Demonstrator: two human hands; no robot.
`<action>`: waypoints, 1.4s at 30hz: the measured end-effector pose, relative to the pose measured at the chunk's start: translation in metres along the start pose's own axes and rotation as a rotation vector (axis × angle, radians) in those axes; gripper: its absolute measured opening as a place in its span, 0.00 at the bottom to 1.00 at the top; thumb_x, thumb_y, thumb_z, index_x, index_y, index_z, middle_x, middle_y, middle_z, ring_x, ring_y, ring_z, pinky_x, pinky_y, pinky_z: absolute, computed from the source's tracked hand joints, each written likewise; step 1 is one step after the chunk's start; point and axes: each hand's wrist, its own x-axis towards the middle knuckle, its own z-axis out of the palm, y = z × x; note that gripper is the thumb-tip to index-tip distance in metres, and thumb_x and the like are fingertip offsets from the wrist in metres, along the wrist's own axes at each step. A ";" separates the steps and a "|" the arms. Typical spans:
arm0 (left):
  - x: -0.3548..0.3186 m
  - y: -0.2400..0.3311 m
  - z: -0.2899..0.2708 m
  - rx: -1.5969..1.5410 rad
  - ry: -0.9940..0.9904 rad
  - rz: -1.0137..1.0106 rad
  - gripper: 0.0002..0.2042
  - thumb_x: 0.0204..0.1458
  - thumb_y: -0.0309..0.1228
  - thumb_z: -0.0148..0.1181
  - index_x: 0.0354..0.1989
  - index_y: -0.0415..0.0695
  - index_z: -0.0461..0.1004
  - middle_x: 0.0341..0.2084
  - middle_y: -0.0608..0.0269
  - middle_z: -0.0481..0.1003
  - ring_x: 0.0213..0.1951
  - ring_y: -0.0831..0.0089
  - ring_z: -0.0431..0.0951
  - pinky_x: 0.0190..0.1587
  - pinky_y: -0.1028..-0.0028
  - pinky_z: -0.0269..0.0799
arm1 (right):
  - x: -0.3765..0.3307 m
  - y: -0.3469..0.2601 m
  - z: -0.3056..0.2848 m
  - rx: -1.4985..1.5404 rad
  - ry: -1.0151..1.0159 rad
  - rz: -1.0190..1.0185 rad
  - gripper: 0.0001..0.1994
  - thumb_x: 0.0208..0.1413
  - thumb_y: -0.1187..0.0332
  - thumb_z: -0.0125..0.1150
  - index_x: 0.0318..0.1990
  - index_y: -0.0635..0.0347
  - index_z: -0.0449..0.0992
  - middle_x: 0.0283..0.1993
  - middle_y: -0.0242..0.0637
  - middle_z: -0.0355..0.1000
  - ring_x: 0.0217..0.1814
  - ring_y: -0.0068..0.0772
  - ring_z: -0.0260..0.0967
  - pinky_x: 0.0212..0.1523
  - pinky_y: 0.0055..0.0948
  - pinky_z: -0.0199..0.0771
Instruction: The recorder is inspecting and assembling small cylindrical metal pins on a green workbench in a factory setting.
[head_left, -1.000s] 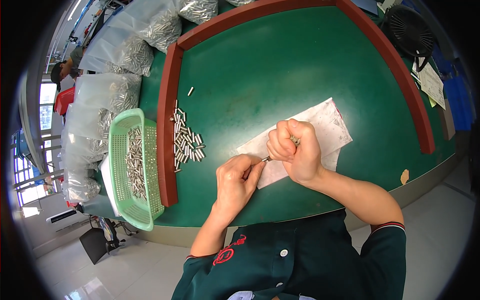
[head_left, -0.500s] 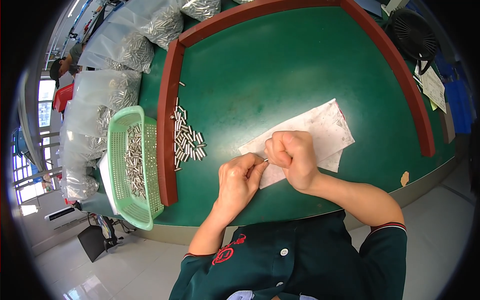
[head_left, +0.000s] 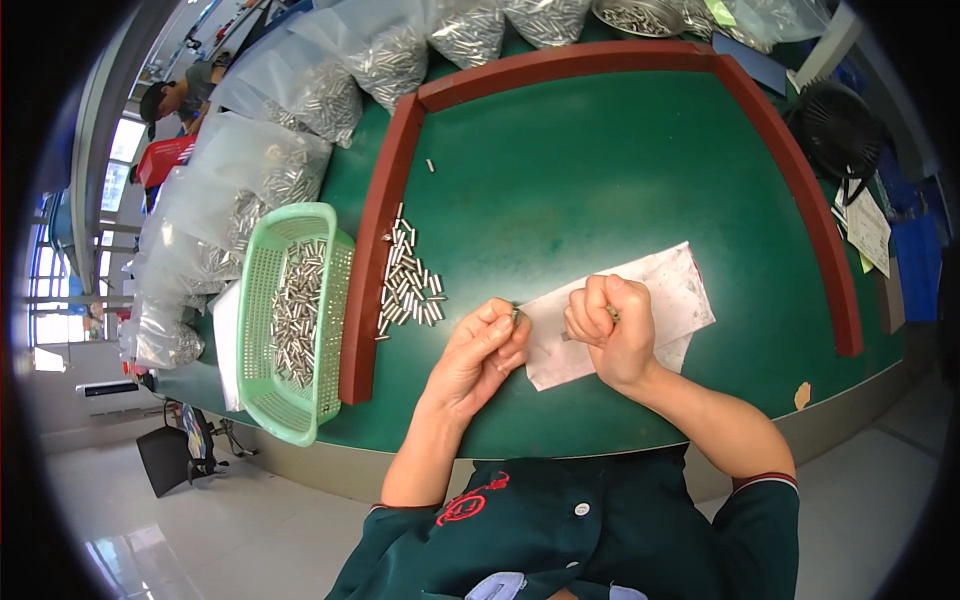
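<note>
My left hand [head_left: 472, 358] is closed, with a small metal pin [head_left: 515, 314] pinched between thumb and fingertips. To its right, my right hand [head_left: 622, 335] is curled into a fist over a smudged white cloth [head_left: 560, 362]. A small end of something shows between those fingers, but its kind is hidden. The two hands are apart. Left of my left hand, a loose heap of short metal pins [head_left: 408, 288] lies on the green tabletop, and one single pin [head_left: 431, 165] lies farther off.
A red-brown wooden frame [head_left: 380, 270] borders the work area. Outside it stand a green basket [head_left: 333, 290] of pins, several clear bags [head_left: 300, 170] of pins, a metal bowl [head_left: 640, 18] and a black fan [head_left: 838, 130]. A person [head_left: 185, 100] is at the far left.
My hands have drawn apart from where they met at the pin. My left hand has turned, showing more of its palm side. The head view has shifted and shows more of the table's far side.
</note>
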 end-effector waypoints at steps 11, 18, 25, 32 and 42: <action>0.000 0.010 0.014 0.015 0.189 0.031 0.09 0.52 0.30 0.49 0.37 0.37 0.66 0.20 0.67 0.62 0.19 0.82 0.56 0.21 0.84 0.52 | 0.004 -0.002 0.003 0.020 -0.024 0.002 0.20 0.54 0.64 0.35 0.11 0.56 0.50 0.08 0.27 0.45 0.11 0.17 0.37 0.14 0.21 0.38; 0.015 0.065 0.010 0.600 0.290 0.175 0.10 0.52 0.32 0.48 0.21 0.42 0.65 0.12 0.75 0.56 0.15 0.85 0.52 0.18 0.82 0.46 | 0.003 -0.002 -0.001 0.067 -0.016 0.000 0.19 0.54 0.64 0.34 0.11 0.56 0.50 0.08 0.28 0.45 0.11 0.18 0.36 0.13 0.22 0.38; 0.110 0.122 -0.022 1.828 0.778 0.491 0.08 0.43 0.32 0.57 0.27 0.40 0.73 0.18 0.52 0.73 0.26 0.57 0.75 0.30 0.62 0.68 | 0.002 -0.004 0.003 0.005 -0.041 -0.017 0.20 0.54 0.63 0.34 0.11 0.55 0.50 0.08 0.27 0.44 0.10 0.18 0.36 0.14 0.22 0.38; 0.155 0.121 -0.029 2.226 0.898 0.361 0.08 0.44 0.28 0.56 0.30 0.36 0.71 0.25 0.49 0.74 0.32 0.54 0.75 0.34 0.61 0.71 | 0.003 -0.004 0.004 -0.022 -0.041 -0.011 0.20 0.55 0.62 0.34 0.11 0.55 0.50 0.08 0.27 0.44 0.10 0.18 0.35 0.13 0.22 0.37; 0.098 0.089 0.016 1.714 0.396 0.346 0.09 0.45 0.31 0.57 0.26 0.36 0.70 0.17 0.61 0.72 0.24 0.74 0.72 0.27 0.75 0.65 | 0.003 -0.003 -0.003 -0.004 -0.014 -0.012 0.20 0.55 0.61 0.33 0.11 0.54 0.49 0.08 0.27 0.44 0.10 0.18 0.35 0.13 0.22 0.38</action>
